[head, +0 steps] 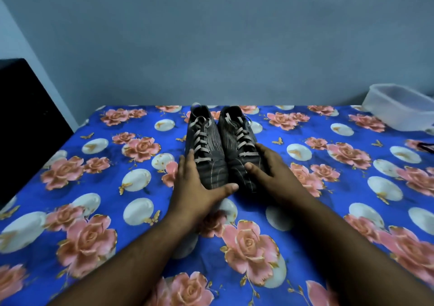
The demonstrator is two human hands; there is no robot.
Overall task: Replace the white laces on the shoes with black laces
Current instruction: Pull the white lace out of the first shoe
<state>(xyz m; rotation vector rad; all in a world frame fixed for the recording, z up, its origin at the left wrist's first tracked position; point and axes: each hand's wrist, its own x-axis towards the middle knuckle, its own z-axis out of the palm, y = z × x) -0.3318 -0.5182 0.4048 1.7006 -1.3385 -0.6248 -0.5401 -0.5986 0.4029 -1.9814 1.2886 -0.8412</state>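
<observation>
While both arms reach forward over the bed, the two dark shoes stand side by side in the middle of the flowered sheet (98, 188), toes toward the person and heels toward the grey wall (211, 35). The left shoe (206, 146) and the right shoe (237, 141) touch each other along their inner sides. Both carry white laces (199, 139), threaded through the eyelets.

The left hand (195, 186) lies against the outer side of the left shoe; its fingers are straight and together, and the thumb is spread across the toe. The right hand (270, 171) rests on the outer side of the right shoe, fingers straight, thumb on the toe part. Neither hand curls around anything.

A clear plastic box (399, 108) sits at the far right edge of the bed. A black object (25, 122) stands left of the bed. Something dark lies at the right border, too cut off to tell.
</observation>
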